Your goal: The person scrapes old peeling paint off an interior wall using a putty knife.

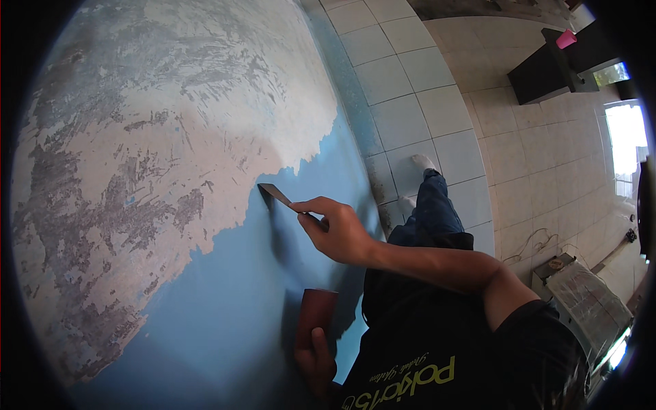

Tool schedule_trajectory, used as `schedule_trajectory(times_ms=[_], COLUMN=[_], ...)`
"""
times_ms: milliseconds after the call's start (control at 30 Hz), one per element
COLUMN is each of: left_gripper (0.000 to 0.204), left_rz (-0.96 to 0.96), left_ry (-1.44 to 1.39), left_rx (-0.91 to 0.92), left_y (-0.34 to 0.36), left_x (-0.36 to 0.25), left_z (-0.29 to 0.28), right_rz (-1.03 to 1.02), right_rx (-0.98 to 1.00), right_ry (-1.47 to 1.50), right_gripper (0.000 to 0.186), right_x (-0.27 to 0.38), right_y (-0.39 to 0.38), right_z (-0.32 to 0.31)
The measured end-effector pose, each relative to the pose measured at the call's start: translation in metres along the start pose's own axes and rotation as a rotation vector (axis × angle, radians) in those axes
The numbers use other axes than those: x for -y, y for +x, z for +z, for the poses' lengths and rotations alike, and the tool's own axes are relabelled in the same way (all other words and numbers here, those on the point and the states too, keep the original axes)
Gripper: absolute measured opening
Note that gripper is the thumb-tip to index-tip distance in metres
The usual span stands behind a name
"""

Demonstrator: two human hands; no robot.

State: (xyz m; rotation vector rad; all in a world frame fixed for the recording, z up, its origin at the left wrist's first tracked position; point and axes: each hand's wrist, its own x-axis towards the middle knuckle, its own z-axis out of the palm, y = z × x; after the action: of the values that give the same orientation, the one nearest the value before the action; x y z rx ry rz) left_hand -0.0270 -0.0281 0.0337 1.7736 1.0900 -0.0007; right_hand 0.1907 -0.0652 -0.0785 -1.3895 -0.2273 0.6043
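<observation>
A putty knife is pinched in my right hand, its flat blade against the wall at the ragged border of the blue paint. Above and left of that border, the bared wall shows whitish, pinkish and grey patches. Lower down, close to the blue wall, my left hand closes around a reddish-brown, curled piece that looks like sandpaper. The thumb lies across its front, and the other fingers are partly hidden.
Pale floor tiles run along the wall's foot, where my feet stand. Farther right are a dark piece of furniture with a pink cup on it, a plastic-covered object and a bright window.
</observation>
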Motion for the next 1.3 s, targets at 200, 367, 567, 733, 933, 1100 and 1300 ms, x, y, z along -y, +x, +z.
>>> schedule_trajectory(times_ms=[200, 367, 567, 733, 933, 1100, 1300], left_gripper=[0.045, 0.044, 0.044, 0.044, 0.044, 0.044, 0.045], left_rz=[0.064, -0.004, 0.025, 0.007, 0.024, 0.053, 0.028], left_ry=[-0.044, -0.008, -0.048, -0.017, -0.003, -0.173, -0.016], left_rx=[-0.006, 0.006, 0.007, 0.011, 0.027, 0.094, 0.047], left_y=[-0.001, 0.0, 0.0, 0.002, -0.001, 0.004, 0.003], left_x=[0.001, 0.003, -0.007, -0.004, -0.002, 0.007, -0.006], left_z=[0.0, -0.001, 0.002, -0.001, -0.001, 0.0, 0.002], right_rz=[-0.116, -0.07, -0.127, -0.238, -0.116, -0.175, -0.195], right_rx=[0.023, 0.03, 0.066, 0.004, 0.042, 0.087, 0.021], right_ry=[0.003, 0.002, -0.016, 0.012, -0.031, 0.008, -0.058], right_gripper=[0.025, 0.025, 0.025, 0.025, 0.026, 0.025, 0.027], right_x=[-0.001, 0.009, 0.011, 0.005, 0.014, 0.009, -0.001], right_y=[-0.032, -0.019, -0.029, -0.045, -0.024, -0.038, -0.026], right_z=[0.008, 0.005, 0.005, 0.015, 0.003, 0.009, 0.006])
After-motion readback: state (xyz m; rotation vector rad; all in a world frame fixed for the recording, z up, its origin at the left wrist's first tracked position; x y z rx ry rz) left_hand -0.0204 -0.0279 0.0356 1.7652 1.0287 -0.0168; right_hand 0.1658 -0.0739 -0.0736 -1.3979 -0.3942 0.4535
